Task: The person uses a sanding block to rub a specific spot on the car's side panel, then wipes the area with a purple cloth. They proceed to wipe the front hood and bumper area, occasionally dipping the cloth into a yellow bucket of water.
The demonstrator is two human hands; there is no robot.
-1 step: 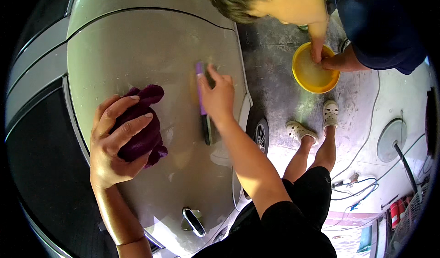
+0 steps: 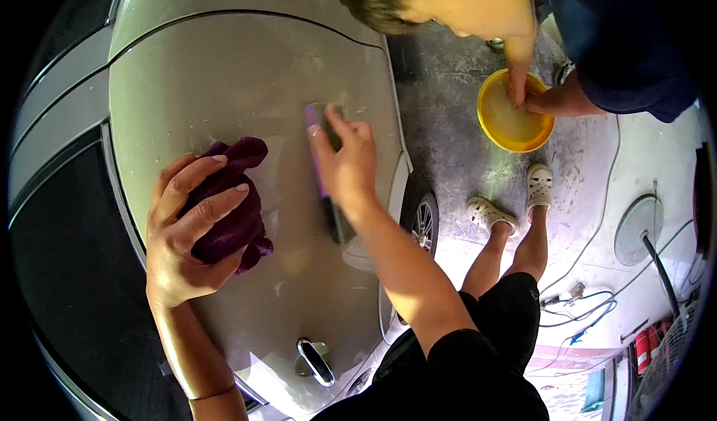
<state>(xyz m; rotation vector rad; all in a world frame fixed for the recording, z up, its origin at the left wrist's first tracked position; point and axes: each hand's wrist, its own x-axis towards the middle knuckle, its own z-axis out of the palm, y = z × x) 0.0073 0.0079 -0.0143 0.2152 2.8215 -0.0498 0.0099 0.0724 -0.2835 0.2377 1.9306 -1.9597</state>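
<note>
My left hand is closed over a bunched dark purple cloth that rests on the tan car door panel. To its right, my right hand grips a long, narrow purple-and-black tool laid along the wet-looking panel. This tool is blurred by motion, and the hand covers its middle, so its exact kind does not show. The chrome door handle sits on the panel nearer to me.
At the far right another person bends over, both hands in a yellow basin of cloudy water. A car wheel stands beside the panel. Cables and a round stand base are on the floor to the right.
My right hand and the purple-and-black tool have shifted slightly left across the panel. My left hand and the cloth stay in place.
</note>
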